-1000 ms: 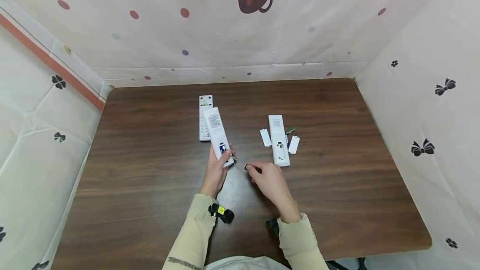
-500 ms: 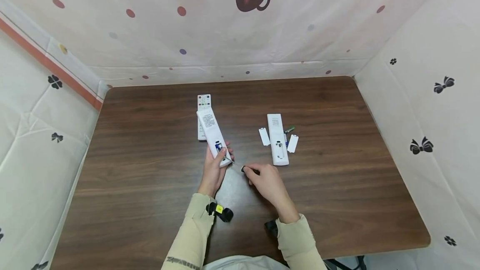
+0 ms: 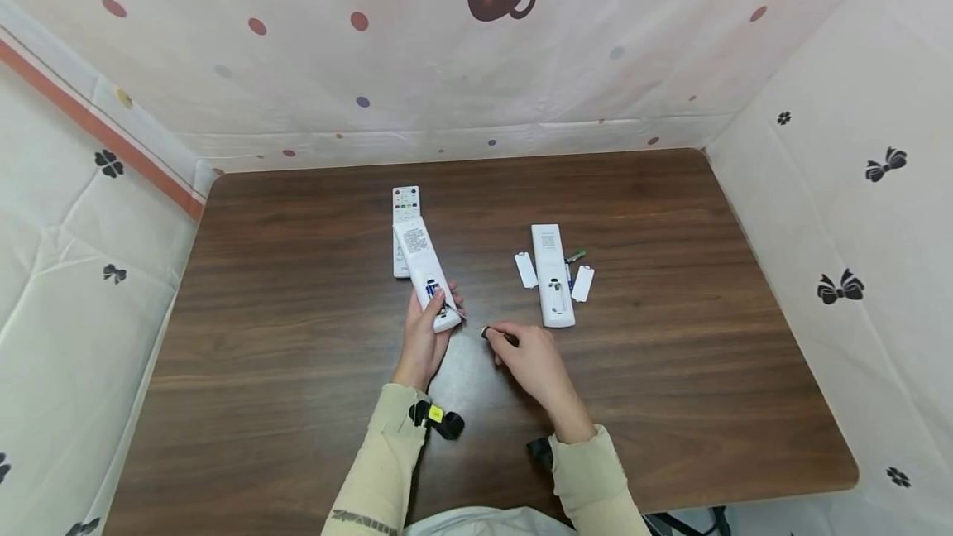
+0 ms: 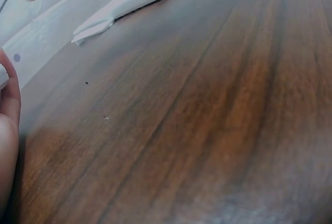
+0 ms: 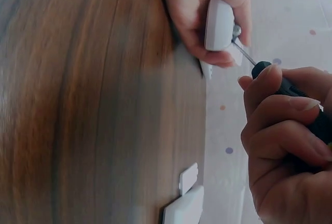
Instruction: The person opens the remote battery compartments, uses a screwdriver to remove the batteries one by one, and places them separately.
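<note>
My left hand (image 3: 426,346) grips a white remote control (image 3: 421,253), back side up, with its battery compartment uncovered at the near end. The left thumb lies along the compartment. In my right hand (image 3: 532,358) is a screwdriver (image 5: 261,68), its dark handle held between curled fingers and thumb. The thin metal shaft (image 5: 245,53) slants to the compartment end of the remote. A small round metallic piece (image 5: 236,30) shows beside the shaft's tip. Part of the compartment is hidden by the left thumb.
Behind the held remote lies another remote (image 3: 405,198), buttons up. To the right a third remote (image 3: 549,271) lies back up, flanked by two white battery covers (image 3: 525,270). A green battery (image 3: 577,256) lies beside it. Patterned white sheets border the brown table (image 3: 670,337).
The held remote has shifted slightly left and toward me. My right hand has edged left, bringing the screwdriver close to the compartment; both hands keep their hold.
</note>
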### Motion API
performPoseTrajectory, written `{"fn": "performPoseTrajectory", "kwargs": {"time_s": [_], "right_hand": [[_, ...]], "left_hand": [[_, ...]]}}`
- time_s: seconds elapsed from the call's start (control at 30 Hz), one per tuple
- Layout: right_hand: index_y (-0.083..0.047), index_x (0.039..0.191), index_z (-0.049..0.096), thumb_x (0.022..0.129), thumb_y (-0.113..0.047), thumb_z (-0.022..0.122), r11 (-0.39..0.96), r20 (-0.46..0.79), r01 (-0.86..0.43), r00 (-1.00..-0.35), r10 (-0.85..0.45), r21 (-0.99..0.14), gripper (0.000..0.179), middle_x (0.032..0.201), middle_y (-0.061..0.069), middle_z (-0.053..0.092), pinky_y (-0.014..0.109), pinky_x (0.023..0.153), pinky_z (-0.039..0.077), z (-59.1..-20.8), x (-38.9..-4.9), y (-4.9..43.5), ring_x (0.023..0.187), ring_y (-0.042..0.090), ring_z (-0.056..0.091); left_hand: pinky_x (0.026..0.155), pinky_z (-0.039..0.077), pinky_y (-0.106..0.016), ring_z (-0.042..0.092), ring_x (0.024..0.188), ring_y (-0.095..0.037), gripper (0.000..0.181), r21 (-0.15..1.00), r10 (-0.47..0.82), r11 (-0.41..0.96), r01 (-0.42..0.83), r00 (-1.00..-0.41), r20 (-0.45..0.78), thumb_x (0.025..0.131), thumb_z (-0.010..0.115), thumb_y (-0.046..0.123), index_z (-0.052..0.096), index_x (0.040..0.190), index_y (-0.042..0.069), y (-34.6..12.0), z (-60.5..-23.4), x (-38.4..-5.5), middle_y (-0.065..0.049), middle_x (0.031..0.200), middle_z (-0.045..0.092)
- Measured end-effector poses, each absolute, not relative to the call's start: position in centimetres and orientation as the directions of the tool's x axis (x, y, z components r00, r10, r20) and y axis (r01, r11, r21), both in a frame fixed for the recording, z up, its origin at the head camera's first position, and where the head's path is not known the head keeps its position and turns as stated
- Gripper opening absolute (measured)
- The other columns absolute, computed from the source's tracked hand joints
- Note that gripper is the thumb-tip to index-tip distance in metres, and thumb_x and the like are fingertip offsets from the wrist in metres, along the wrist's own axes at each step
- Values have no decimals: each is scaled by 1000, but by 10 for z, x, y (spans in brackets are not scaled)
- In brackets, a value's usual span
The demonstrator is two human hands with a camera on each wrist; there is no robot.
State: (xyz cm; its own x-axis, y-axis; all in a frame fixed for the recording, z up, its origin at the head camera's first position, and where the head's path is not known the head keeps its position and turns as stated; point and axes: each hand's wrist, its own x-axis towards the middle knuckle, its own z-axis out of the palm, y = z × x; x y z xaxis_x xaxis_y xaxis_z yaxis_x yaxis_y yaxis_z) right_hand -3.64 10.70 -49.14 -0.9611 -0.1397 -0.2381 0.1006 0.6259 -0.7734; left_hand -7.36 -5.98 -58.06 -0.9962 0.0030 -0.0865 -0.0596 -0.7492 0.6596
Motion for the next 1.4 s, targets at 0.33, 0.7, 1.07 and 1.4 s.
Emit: {"fn": "performPoseTrajectory", "kwargs": {"time_s": [0.33,0.7,1.07,1.4], "right_hand": [[-23,108,66,86,-37,55,684,-172,25,-974,-147,-729,29,81,-7,65,34,74,45,-495,-44,121,76,9,58],[-25,108,66,83,-27,64,779,73,-291,-950,-303,-555,26,83,-10,56,23,47,34,-485,-62,122,58,6,42],[-24,99,70,76,-16,70,837,239,-462,-883,-404,-292,24,79,-6,54,22,47,38,-458,-71,110,65,10,45],[-12,73,71,73,-12,68,795,177,-593,-775,-607,128,2,73,4,54,31,48,43,-412,-82,67,68,20,49]], "left_hand": [[72,47,-32,51,86,-20,46,645,54,-745,-171,-979,-197,95,37,35,29,134,13,-61,-576,-74,-15,114,47],[66,48,-30,53,81,-20,50,664,156,-705,-248,-968,-196,95,27,45,33,131,11,-63,-573,-74,-11,105,52],[63,50,-30,55,78,-20,44,723,132,-663,-196,-981,-145,95,36,36,32,131,10,-61,-572,-74,-21,107,49],[62,50,-31,55,77,-19,42,765,131,-606,-219,-976,-176,95,39,32,31,131,11,-60,-574,-75,-12,100,54]]}}
